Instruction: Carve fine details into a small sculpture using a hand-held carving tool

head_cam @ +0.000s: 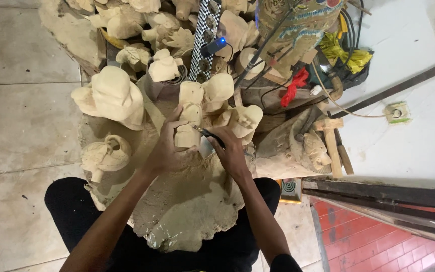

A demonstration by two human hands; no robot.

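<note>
fingers of my left hand (166,146) wrap round a pale wooden carving (189,117), holding it upright on the dust-caked cloth (187,211) over my lap. my right hand (232,151) pinches a slim dark carving tool (208,133), its tip touching the carving's right side. more unfinished carvings (114,95) crowd just beyond, and a wooden mallet (332,138) lies well to the right.

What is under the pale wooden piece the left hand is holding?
The wooden piece rests on a dust-covered cloth across the lap. The left hand and right hand, holding a dark tool, cover its lower edge, so contact there is hidden.
</note>
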